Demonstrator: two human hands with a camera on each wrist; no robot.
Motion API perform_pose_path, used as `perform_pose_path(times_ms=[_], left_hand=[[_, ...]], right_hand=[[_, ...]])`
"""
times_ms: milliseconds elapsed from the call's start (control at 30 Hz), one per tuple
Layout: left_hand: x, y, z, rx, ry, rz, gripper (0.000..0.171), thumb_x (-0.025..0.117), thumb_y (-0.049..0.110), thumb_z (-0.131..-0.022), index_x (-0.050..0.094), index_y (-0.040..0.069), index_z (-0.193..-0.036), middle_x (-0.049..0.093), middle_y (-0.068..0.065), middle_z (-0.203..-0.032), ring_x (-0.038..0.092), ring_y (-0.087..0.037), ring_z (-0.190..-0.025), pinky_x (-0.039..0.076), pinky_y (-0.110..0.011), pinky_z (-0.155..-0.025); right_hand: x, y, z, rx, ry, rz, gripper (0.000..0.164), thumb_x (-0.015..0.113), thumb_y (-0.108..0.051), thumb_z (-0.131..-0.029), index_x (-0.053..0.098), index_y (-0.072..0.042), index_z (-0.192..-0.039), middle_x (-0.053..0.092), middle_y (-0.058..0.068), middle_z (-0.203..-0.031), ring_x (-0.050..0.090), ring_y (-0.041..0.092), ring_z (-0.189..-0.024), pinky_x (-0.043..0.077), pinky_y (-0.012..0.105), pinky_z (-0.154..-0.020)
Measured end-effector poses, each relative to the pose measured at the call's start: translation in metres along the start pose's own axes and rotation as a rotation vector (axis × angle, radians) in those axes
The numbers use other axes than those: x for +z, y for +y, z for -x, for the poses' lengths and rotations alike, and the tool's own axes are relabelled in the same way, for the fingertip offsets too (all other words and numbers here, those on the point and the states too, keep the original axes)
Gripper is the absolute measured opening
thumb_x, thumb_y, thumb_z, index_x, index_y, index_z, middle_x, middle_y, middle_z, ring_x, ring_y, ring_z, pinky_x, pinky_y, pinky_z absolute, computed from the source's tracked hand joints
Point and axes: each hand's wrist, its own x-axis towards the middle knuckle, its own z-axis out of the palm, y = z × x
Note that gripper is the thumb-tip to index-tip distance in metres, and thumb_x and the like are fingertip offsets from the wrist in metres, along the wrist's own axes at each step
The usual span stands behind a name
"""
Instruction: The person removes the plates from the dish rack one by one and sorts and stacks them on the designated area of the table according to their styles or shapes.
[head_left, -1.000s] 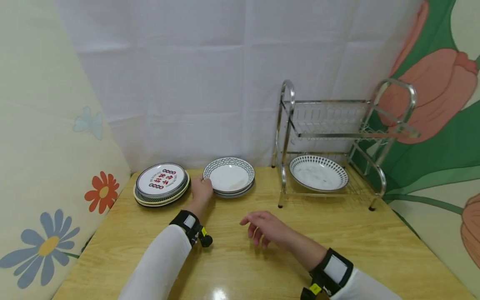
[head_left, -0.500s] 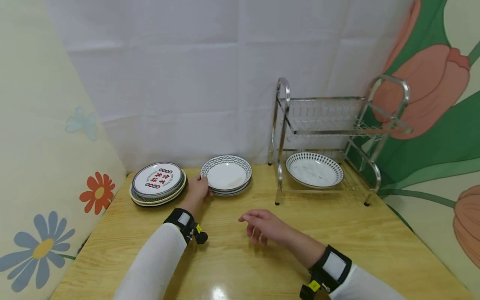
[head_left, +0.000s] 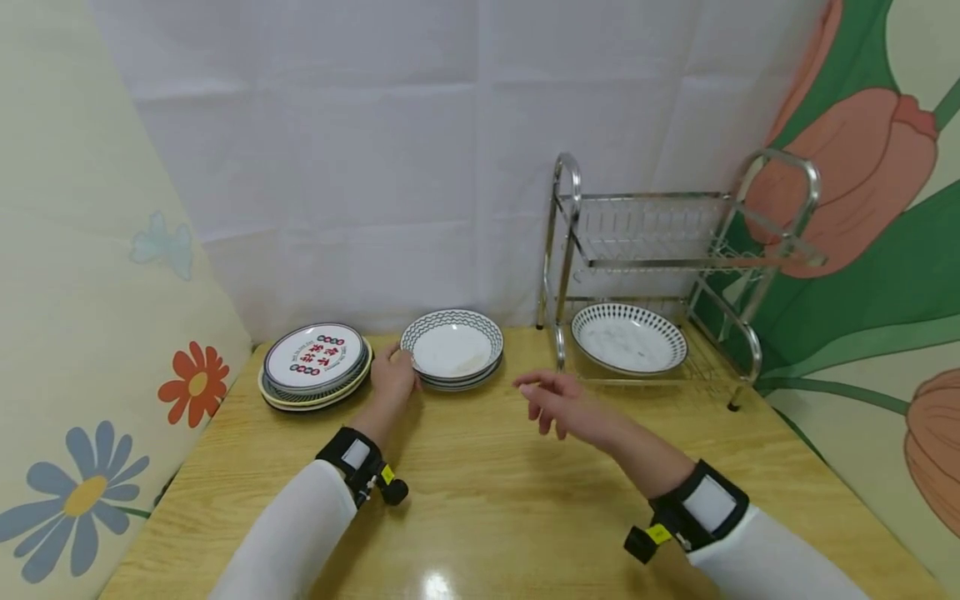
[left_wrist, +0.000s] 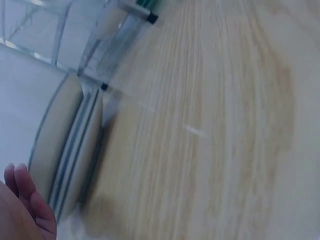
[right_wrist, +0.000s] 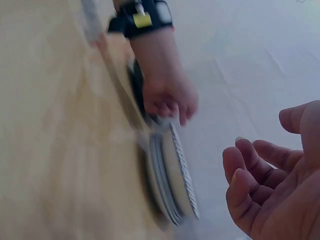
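Note:
A stack of deep white plates (head_left: 450,350), the top one with a wavy-lined rim, stands at the back middle of the table. My left hand (head_left: 392,375) is at its left rim, with the fingertips right by the top plate's edge (left_wrist: 56,125); I cannot tell whether they pinch it. In the right wrist view, that hand (right_wrist: 167,97) overlaps the near end of the stack. My right hand (head_left: 562,407) hovers over the table in front of the stack and the rack, holding nothing, its fingers (right_wrist: 265,167) loosely bent.
Left of my left hand stands another pile of plates (head_left: 315,358), the top one with red characters. A two-tier metal dish rack (head_left: 652,265) is at the back right, with a patterned deep plate (head_left: 628,340) on its lower tier. White cloth (head_left: 360,158) hangs behind the wooden table (head_left: 465,492).
My right hand has moved forward and to the right, toward the rack. The left hand stays by the stack's left rim, its thumb now covering less of the top plate. The view has shifted slightly.

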Motion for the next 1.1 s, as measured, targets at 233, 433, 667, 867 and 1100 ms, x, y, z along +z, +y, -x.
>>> perform_pose_path(times_ms=[233, 433, 667, 867, 1100], left_hand=[[0.018, 0.021, 0.036, 0.048, -0.185, -0.042, 0.056, 0.050, 0.021, -0.103, 0.040, 0.015, -0.158, 0.066, -0.002, -0.066, 0.061, -0.011, -0.049, 0.046, -0.026, -0.047], [0.038, 0.024, 0.069, 0.040, -0.361, -0.023, 0.059, 0.052, 0.019, -0.103, 0.037, 0.014, -0.159, 0.077, -0.013, -0.091, 0.070, -0.012, -0.061, 0.051, -0.026, -0.049], [0.049, 0.018, 0.100, -0.024, -0.510, 0.035, 0.058, 0.051, 0.018, -0.103, 0.036, 0.014, -0.159, 0.077, -0.010, -0.097, 0.072, -0.012, -0.069, 0.055, -0.027, -0.054], [0.054, 0.008, 0.121, -0.103, -0.610, 0.072, 0.059, 0.047, 0.020, -0.105, 0.031, 0.016, -0.162, 0.076, -0.018, -0.109, 0.074, -0.015, -0.074, 0.057, -0.029, -0.057], [0.059, 0.002, 0.139, -0.171, -0.669, 0.089, 0.061, 0.047, 0.021, -0.105, 0.028, 0.013, -0.162, 0.077, -0.015, -0.103, 0.075, -0.017, -0.075, 0.058, -0.030, -0.059]], right_hand=[[-0.078, 0.009, -0.014, 0.016, 0.265, 0.269, 0.047, 0.051, -0.039, -0.107, 0.056, -0.006, -0.140, 0.067, 0.019, -0.097, 0.064, 0.027, -0.078, 0.053, 0.034, -0.064], [-0.137, 0.044, -0.029, 0.089, 0.473, 0.339, 0.055, 0.048, -0.043, -0.107, 0.054, -0.001, -0.142, 0.068, 0.023, -0.102, 0.064, 0.022, -0.080, 0.052, 0.031, -0.065], [-0.190, 0.075, -0.025, 0.254, 0.584, 0.410, 0.064, 0.039, -0.048, -0.107, 0.050, 0.002, -0.145, 0.056, 0.032, -0.134, 0.057, 0.047, -0.116, 0.051, 0.053, -0.085], [-0.218, 0.095, -0.017, 0.395, 0.624, 0.394, 0.067, 0.041, -0.045, -0.105, 0.047, 0.007, -0.146, 0.042, 0.036, -0.150, 0.043, 0.053, -0.133, 0.043, 0.063, -0.105], [-0.228, 0.110, -0.014, 0.550, 0.537, 0.501, 0.067, 0.045, -0.039, -0.103, 0.044, 0.013, -0.145, 0.040, 0.039, -0.149, 0.045, 0.054, -0.131, 0.045, 0.059, -0.107]])
